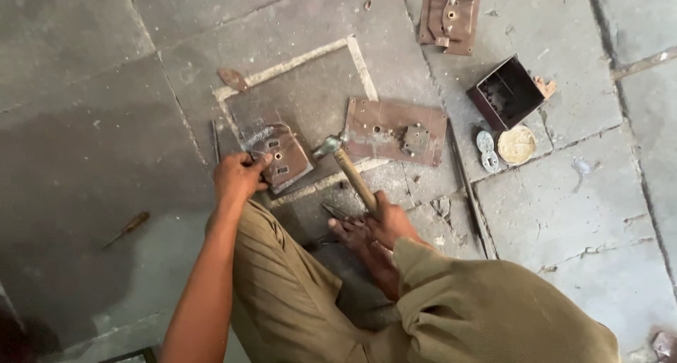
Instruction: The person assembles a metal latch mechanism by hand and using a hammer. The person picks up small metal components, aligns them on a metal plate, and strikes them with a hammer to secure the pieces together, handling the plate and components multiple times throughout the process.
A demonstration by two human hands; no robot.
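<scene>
**A:** what've I got up close?

**B:** my right hand is clenched round a wooden-handled hammer, head just beside the small lock plate. Left hand pinches that plate's near edge on the stone floor. Further out: a dark open box.

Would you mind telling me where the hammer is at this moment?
In the head view the hammer is near centre, gripped by the right hand, its head between the small metal plate under the left hand and the larger plate.
</scene>
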